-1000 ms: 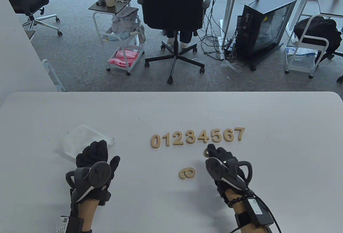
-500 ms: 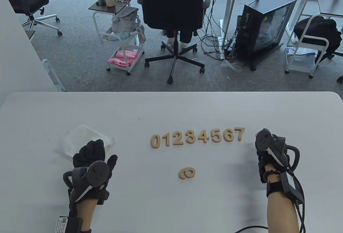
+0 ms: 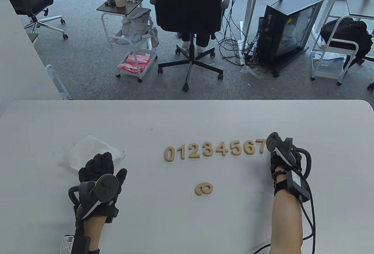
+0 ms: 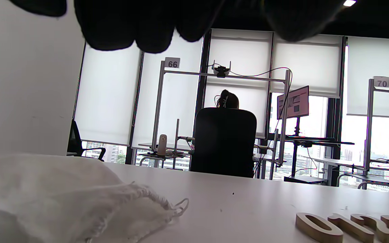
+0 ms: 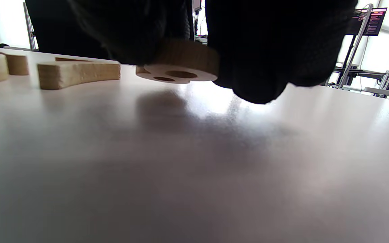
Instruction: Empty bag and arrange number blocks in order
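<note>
The right hand (image 3: 285, 160) pinches a wooden 8 block (image 5: 181, 65) just above the table (image 3: 187, 119), right of the 7 (image 3: 261, 146) ending the row. Set down carelessly, it could nudge the 7 askew. The 9 (image 3: 204, 189) waits nearer. The left hand (image 3: 99, 175) rests loosely open, touching the empty bag (image 3: 87, 149). From above, the 8 is hidden, its facing probably unreadable.

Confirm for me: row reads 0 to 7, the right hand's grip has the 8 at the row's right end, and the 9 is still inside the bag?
Not quite. The 9 lies loose on the table below the row, outside the bag, as the table view shows. The right hand does hold the 8.
</note>
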Tool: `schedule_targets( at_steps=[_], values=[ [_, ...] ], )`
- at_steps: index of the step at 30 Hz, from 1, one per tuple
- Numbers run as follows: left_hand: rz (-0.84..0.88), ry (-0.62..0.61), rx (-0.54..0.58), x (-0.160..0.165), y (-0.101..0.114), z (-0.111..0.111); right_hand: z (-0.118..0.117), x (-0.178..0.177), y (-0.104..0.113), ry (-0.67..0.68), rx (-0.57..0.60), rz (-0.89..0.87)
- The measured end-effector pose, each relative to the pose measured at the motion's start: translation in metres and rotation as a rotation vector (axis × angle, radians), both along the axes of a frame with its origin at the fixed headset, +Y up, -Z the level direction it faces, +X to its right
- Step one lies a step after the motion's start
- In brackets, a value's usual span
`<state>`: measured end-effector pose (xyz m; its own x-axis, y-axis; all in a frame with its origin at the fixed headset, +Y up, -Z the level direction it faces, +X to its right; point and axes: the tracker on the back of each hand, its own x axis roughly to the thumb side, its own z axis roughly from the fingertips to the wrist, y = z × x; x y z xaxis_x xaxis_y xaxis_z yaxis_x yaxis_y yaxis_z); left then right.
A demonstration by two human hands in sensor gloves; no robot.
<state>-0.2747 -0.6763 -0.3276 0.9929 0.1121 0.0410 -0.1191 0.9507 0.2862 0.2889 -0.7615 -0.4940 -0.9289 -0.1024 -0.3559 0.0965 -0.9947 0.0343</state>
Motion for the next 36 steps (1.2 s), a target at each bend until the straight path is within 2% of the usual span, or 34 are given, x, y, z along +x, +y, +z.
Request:
schedule_targets(
  at_steps=[13, 20, 23, 27, 29, 33, 36],
  values=[
    [-0.006, 0.005, -0.007, 0.001, 0.000, 0.000, -0.013, -0.011, -0.006, 0.013, -0.062, -0.002],
    [-0.003, 0.004, -0.009, 0.001, 0.000, 0.000, -0.006, -0.010, 0.005, 0.002, -0.053, -0.040],
    [0.000, -0.002, -0.007, 0.001, 0.001, 0.000, 0.003, -0.013, 0.021, 0.038, -0.006, -0.039],
    [-0.003, -0.017, 0.005, 0.004, 0.003, 0.002, 0.022, -0.031, 0.050, 0.137, 0.085, -0.099],
    [0.000, -0.027, 0.006, 0.006, 0.003, 0.002, 0.035, -0.048, 0.064, 0.257, 0.099, -0.146],
    [0.002, -0.047, 0.014, 0.010, 0.005, 0.004, 0.067, -0.098, 0.086, 0.481, 0.137, -0.180],
    [0.003, -0.065, 0.015, 0.013, 0.005, 0.005, 0.090, -0.137, 0.091, 0.618, 0.113, -0.175]
  ],
)
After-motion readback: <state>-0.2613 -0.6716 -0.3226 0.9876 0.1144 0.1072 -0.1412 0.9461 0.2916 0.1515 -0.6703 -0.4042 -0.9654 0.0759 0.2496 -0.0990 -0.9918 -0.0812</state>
